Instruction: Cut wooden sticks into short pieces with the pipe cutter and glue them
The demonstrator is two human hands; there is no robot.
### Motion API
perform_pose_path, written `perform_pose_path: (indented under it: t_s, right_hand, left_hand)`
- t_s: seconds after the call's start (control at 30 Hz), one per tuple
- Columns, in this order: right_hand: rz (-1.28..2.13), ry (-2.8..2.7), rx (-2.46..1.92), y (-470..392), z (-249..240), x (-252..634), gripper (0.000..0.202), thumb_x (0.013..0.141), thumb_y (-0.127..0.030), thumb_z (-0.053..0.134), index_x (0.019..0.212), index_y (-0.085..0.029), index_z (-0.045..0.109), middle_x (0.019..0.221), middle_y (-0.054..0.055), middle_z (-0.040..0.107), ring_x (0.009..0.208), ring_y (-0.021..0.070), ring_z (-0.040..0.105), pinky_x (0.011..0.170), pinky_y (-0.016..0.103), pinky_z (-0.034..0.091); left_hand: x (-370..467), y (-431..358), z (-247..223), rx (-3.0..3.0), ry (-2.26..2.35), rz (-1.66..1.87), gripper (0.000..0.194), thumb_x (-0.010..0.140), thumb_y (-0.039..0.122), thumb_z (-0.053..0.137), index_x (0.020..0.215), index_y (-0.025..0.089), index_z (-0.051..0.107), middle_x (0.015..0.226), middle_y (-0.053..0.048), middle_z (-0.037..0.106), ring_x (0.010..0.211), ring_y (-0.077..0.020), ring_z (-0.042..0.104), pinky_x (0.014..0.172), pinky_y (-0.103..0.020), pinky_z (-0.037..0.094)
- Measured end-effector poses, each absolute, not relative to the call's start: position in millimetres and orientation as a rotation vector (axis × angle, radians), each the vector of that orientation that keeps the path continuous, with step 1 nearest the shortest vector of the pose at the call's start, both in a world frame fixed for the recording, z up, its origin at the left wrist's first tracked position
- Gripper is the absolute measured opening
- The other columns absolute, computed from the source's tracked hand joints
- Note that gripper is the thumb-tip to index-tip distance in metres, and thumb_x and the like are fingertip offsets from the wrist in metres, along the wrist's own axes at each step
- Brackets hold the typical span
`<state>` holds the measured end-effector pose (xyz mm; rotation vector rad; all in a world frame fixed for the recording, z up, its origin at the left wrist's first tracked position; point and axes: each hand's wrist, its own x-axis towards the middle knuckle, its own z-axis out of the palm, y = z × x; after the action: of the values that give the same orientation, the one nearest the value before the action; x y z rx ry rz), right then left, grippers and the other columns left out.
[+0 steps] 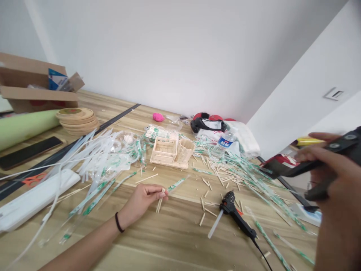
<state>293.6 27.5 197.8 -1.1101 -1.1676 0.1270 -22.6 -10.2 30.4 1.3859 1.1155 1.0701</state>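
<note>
My left hand (pixel 146 199), with a black band at the wrist, is closed in a pinch on short wooden sticks (pixel 159 205) above the table. At the right edge my right hand (pixel 332 173) is raised, its fingers wrapped round a black tool (pixel 307 168) that is partly cut off by the frame. A small stick-built model (pixel 169 152) with a square box and a round cup stands beyond my left hand. Between my hands a black glue gun (pixel 238 218) lies on the table with a clear glue stick in it.
Loose sticks (pixel 222 173) and plastic wrappers (pixel 98 154) are scattered about. A water bottle (pixel 223 145) stands behind. At left are a white power strip (pixel 36 197), orange scissors (pixel 34 179), a phone (pixel 31 151), wooden discs (pixel 77 122) and a cardboard box (pixel 39 96).
</note>
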Motion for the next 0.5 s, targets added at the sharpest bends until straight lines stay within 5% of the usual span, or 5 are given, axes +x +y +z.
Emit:
perform_pose_path:
  t_s: [0.07,0.23,0.3,0.37,0.5]
  right_hand:
    - [0.125,-1.234,-1.327,21.9,181.2,289.2,0.012,0.065,-0.037,0.07,0.073,-0.031,0.064,0.075,0.003,0.059,0.068,0.025,0.053,0.056,0.039,0.042]
    - [1.036,-1.716,-1.398,4.9,115.1,235.3,0.021,0.073,-0.042,0.063,0.083,-0.023,0.064,0.061,-0.002,0.058,0.051,0.0148,0.048,0.048,0.029,0.041]
    - [1.286,-1.748,-1.243,-4.5,94.0,208.2,0.018,0.076,-0.036,0.062,0.085,-0.021,0.063,0.092,0.002,0.066,0.056,0.0123,0.051,0.054,0.028,0.044]
    - [1.449,-1.706,-1.149,-12.8,81.8,187.6,0.018,0.077,-0.033,0.062,0.09,-0.021,0.062,0.12,0.005,0.058,0.062,0.0117,0.055,0.06,0.029,0.047]
    - [1.517,-1.737,-1.089,-17.7,78.7,177.5,0.019,0.077,-0.033,0.062,0.091,-0.021,0.063,0.115,0.006,0.062,0.077,0.0174,0.06,0.071,0.033,0.049]
  left_hand:
    - [-22.5,-10.6,30.7,1.394,1.111,1.075,0.02,0.078,0.033,0.063,0.081,0.019,0.077,0.079,-0.004,0.077,0.082,-0.0224,0.068,0.078,-0.029,0.049]
    - [-21.4,-14.0,34.2,1.433,1.075,1.086,0.018,0.079,0.032,0.063,0.079,0.019,0.076,0.081,-0.005,0.077,0.081,-0.0212,0.067,0.078,-0.028,0.049]
    - [-21.4,-15.6,37.8,1.454,1.047,1.102,0.018,0.08,0.031,0.063,0.077,0.018,0.076,0.083,-0.005,0.076,0.082,-0.0213,0.067,0.077,-0.028,0.049]
    - [-21.6,-16.9,42.1,1.47,1.007,1.124,0.018,0.081,0.029,0.062,0.076,0.018,0.076,0.083,-0.006,0.075,0.082,-0.0212,0.067,0.077,-0.028,0.049]
    - [-21.7,-18.8,48.3,1.427,0.917,1.141,0.015,0.08,0.026,0.063,0.078,0.018,0.076,0.084,-0.006,0.076,0.085,-0.0215,0.067,0.08,-0.029,0.05]
